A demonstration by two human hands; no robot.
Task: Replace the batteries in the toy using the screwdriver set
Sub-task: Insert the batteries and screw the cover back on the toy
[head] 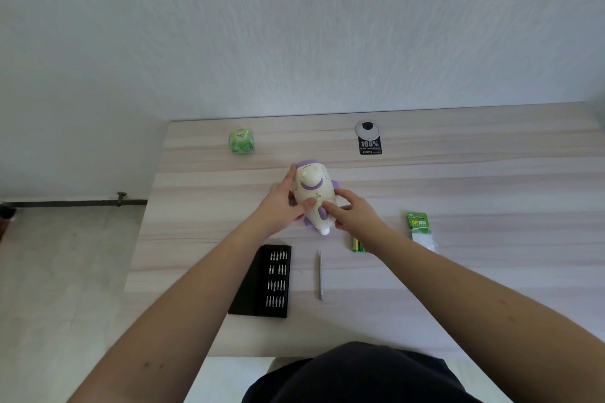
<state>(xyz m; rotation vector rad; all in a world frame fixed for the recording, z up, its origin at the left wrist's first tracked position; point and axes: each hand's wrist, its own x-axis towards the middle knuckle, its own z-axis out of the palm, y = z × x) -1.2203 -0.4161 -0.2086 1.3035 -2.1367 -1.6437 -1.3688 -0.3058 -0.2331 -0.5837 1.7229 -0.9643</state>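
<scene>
A cream and purple toy [312,190] lies on its back in the middle of the wooden table [458,173]. My left hand [281,203] grips its left side, thumb across the belly. My right hand [352,209] holds its right side, with the index finger reaching to the purple part on the underside. Nearer me lie the open black screwdriver bit case [265,281] and the slim silver screwdriver handle [321,275]. Green batteries [357,245] show partly from under my right wrist. An opened green battery pack [420,229] lies to the right.
A green tissue pack [241,140] sits at the back left of the table. A round cable grommet [367,129] with a black label [370,145] is at the back centre. The table's left edge drops to the floor.
</scene>
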